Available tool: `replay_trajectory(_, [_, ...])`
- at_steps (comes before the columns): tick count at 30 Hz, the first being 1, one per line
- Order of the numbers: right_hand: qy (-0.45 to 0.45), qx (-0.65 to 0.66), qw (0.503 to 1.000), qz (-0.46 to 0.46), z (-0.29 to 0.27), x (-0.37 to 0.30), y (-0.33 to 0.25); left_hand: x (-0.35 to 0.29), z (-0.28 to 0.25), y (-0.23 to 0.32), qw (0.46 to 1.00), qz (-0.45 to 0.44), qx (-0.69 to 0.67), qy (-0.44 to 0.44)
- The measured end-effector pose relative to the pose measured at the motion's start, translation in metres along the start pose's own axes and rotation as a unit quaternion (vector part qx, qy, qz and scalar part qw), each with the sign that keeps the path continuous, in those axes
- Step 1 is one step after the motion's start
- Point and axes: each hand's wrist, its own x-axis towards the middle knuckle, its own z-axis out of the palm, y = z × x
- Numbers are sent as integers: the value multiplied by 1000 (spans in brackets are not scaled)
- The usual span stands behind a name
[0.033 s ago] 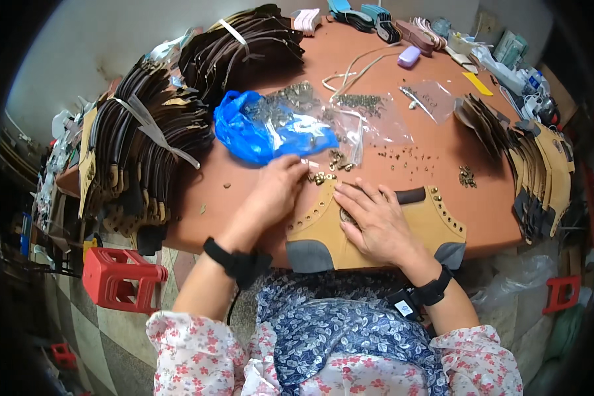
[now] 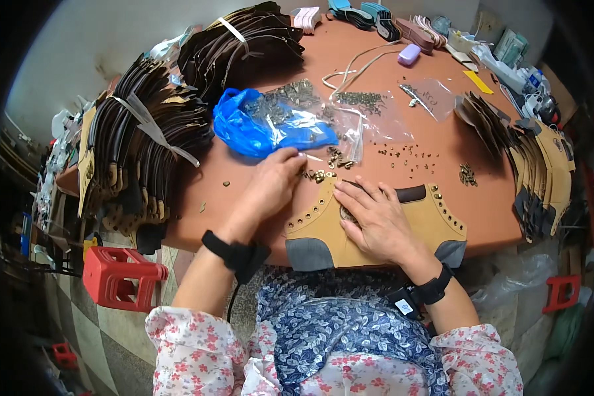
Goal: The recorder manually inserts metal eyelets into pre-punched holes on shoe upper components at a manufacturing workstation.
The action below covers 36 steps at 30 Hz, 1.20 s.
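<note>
A tan shoe upper [image 2: 310, 228] with dark grey corner patches, a dark collar band and rows of eyelets lies at the table's near edge. My right hand [image 2: 376, 221] rests on its middle with fingers stretched out, pressing it to the table; something dark and rounded shows partly beneath that hand. My left hand [image 2: 275, 183] is beside the upper's far left corner, its fingers bent and pressed together on the table. What they pinch, if anything, is hidden. Small brass-coloured hooks [image 2: 320, 176] lie in a little heap right by the left fingertips, with more brass fittings [image 2: 338, 158] just beyond.
Stacked dark shoe uppers [image 2: 145, 132] tied with strips fill the left side, with another bundle [image 2: 241, 49] behind. A blue plastic bag [image 2: 237, 129] and clear bags [image 2: 386, 119] of fittings lie mid-table. Tan uppers [image 2: 541, 165] stand at right. A red stool [image 2: 115, 277] is at lower left.
My left hand has shifted slightly left and away from me beside the brass hooks. My right hand stays on the shoe upper.
</note>
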Motion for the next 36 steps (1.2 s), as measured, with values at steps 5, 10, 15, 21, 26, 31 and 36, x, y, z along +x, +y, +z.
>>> replay_trajectory(5, [4, 4, 1000, 1, 1, -1, 3, 12, -12, -16, 997, -7, -57, -49])
replay_trajectory(10, [-6, 15, 1000, 11, 1, 0, 4, 3, -18, 9, 998, 0, -48, -47])
replay_trajectory(15, [5, 6, 1000, 4, 1, 0, 2, 11, -13, 29, 997, 27, 29, -68])
replay_trajectory(21, [11, -3, 1000, 2, 2, 1, 4, 10, -8, 38, 995, -60, 62, -52])
replay_trajectory(26, [7, 1, 1000, 1, 1, 1, 3, 3, -13, 34, 993, -114, -28, -30])
replay_trajectory(31, [1, 2, 1000, 3, 1, 0, 4, -26, -9, 31, 995, 17, -2, 95])
replay_trajectory(36, [-8, 8, 1000, 6, -2, 0, 2, -53, -21, 33, 990, -99, -64, 80])
